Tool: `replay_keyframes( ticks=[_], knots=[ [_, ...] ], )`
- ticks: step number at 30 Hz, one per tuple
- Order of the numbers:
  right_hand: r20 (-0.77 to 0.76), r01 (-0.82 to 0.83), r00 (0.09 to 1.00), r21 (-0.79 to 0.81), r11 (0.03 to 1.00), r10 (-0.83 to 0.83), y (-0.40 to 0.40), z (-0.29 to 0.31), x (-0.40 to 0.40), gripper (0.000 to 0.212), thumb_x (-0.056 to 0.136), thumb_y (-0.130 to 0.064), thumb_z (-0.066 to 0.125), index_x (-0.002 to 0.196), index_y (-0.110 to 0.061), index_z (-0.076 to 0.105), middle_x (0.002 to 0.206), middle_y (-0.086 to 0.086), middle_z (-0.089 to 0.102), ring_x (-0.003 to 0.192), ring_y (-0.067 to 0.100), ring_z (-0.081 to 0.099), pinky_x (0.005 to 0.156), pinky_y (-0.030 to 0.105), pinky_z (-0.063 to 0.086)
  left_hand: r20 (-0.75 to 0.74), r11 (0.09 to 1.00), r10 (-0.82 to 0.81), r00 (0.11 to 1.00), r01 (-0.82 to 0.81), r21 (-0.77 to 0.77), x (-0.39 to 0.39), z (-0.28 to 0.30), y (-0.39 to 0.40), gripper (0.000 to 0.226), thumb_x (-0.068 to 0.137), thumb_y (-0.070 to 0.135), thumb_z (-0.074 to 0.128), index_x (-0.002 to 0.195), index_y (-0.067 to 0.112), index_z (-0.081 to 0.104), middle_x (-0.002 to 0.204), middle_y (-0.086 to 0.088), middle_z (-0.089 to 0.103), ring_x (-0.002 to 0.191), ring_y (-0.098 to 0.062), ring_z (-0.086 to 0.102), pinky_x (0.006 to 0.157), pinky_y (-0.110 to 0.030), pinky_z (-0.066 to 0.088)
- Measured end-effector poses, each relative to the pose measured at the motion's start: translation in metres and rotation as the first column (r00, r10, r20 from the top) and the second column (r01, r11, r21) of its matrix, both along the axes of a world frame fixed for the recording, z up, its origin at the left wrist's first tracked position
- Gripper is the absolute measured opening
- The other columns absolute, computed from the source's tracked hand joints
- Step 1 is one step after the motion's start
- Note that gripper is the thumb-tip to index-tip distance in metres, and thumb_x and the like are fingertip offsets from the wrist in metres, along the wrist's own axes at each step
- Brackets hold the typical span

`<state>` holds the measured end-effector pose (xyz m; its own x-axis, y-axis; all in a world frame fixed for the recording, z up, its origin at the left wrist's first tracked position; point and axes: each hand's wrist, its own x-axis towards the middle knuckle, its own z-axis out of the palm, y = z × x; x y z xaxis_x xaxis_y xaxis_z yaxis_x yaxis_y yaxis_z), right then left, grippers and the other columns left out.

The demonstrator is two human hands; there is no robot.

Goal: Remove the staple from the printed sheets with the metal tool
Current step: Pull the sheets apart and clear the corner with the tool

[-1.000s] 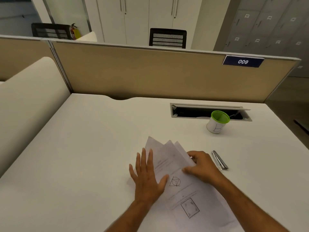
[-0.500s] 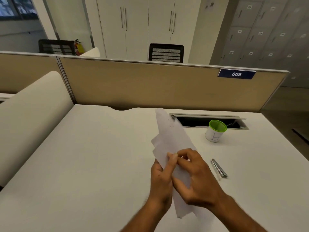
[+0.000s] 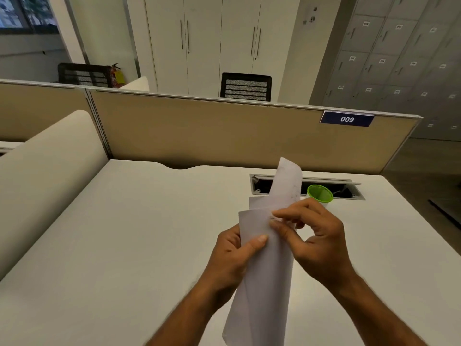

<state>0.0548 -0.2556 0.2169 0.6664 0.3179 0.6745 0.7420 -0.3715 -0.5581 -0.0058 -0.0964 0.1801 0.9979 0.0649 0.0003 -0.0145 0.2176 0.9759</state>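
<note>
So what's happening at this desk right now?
A person holds a bundle of printed sheets up off the white desk with both hands. The left hand grips the bundle from the side, thumb pressed on the front page, while the right hand pinches at the sheets' edge near the middle. No metal tool shows in either hand or anywhere in view, and no staple can be made out. A green-rimmed cup sits behind the right hand.

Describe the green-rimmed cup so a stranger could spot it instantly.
Find the long white desk and follow its far edge to the rectangular metal cable slot. Directly before the slot stands a small white cup with a bright green rim, the desk's only coloured object.
</note>
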Motion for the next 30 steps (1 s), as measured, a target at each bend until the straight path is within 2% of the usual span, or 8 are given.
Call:
replay_keyframes(
  ticks=[7,13,18,21,23,27,30],
  knots=[
    [-0.058,-0.064,0.996,0.068,0.996,0.068,-0.004,0.010,0.000,0.012,0.073,-0.016,0.077,0.085,-0.016,0.076,0.081,-0.001,0.063,0.075,0.016,0.060,0.061,0.027,0.051,0.000,1.000,-0.003,1.000,0.003,0.023,0.003,0.013,0.003,0.024,0.086,0.035,0.072,0.105,0.022,0.073,0.104,-0.006,0.076,0.096,-0.030,0.072,0.084,-0.042,0.062],
    [-0.187,-0.099,0.975,0.116,0.988,0.120,-0.006,0.017,-0.001,0.014,0.071,-0.023,0.078,0.084,-0.023,0.076,0.081,-0.009,0.062,0.079,0.015,0.062,0.066,0.024,0.055,0.021,0.998,-0.003,1.000,0.002,0.069,0.004,0.021,0.001,0.027,0.079,0.037,0.065,0.100,0.024,0.074,0.099,-0.001,0.078,0.094,-0.024,0.073,0.079,-0.033,0.062],
    [-0.243,-0.126,0.960,0.070,0.990,0.139,-0.010,0.025,0.003,0.013,0.068,-0.021,0.080,0.080,-0.018,0.076,0.081,-0.007,0.064,0.079,0.019,0.064,0.066,0.028,0.057,0.015,0.995,-0.003,1.000,0.001,0.100,0.003,0.023,0.000,0.034,0.084,0.041,0.071,0.110,0.019,0.072,0.107,-0.007,0.075,0.099,-0.028,0.071,0.090,-0.046,0.060],
    [-0.260,-0.131,0.956,0.043,0.990,0.138,-0.010,0.030,0.004,0.012,0.066,-0.023,0.081,0.077,-0.020,0.076,0.081,-0.005,0.066,0.076,0.018,0.065,0.063,0.026,0.057,0.022,0.991,-0.014,1.000,0.011,0.134,0.003,0.024,0.000,0.035,0.084,0.043,0.069,0.111,0.021,0.071,0.107,-0.006,0.074,0.099,-0.027,0.071,0.090,-0.046,0.060],
    [-0.261,-0.134,0.956,0.020,0.991,0.135,-0.010,0.032,0.005,0.012,0.066,-0.024,0.081,0.076,-0.021,0.075,0.082,-0.005,0.066,0.077,0.017,0.065,0.062,0.025,0.057,0.040,0.990,-0.021,0.999,0.015,0.143,0.003,0.025,0.000,0.033,0.081,0.042,0.064,0.107,0.023,0.072,0.104,-0.004,0.074,0.098,-0.026,0.071,0.088,-0.043,0.061],
    [-0.249,-0.157,0.957,-0.018,0.988,0.147,-0.011,0.035,0.007,0.011,0.068,-0.018,0.083,0.075,-0.019,0.075,0.081,-0.006,0.066,0.076,0.017,0.064,0.060,0.021,0.054,0.069,0.987,-0.007,0.998,-0.004,0.159,0.003,0.030,-0.002,0.021,0.078,0.044,0.062,0.090,0.032,0.073,0.086,0.014,0.076,0.089,-0.017,0.072,0.075,-0.027,0.061],
    [-0.243,-0.169,0.957,-0.032,0.985,0.156,-0.011,0.036,0.008,0.009,0.069,-0.022,0.080,0.074,-0.019,0.073,0.081,-0.006,0.065,0.076,0.017,0.063,0.059,0.020,0.053,0.080,0.985,0.011,0.997,-0.024,0.170,0.005,0.030,-0.004,0.022,0.078,0.047,0.060,0.088,0.032,0.072,0.081,0.017,0.074,0.086,-0.014,0.072,0.071,-0.022,0.060]
  ],
)
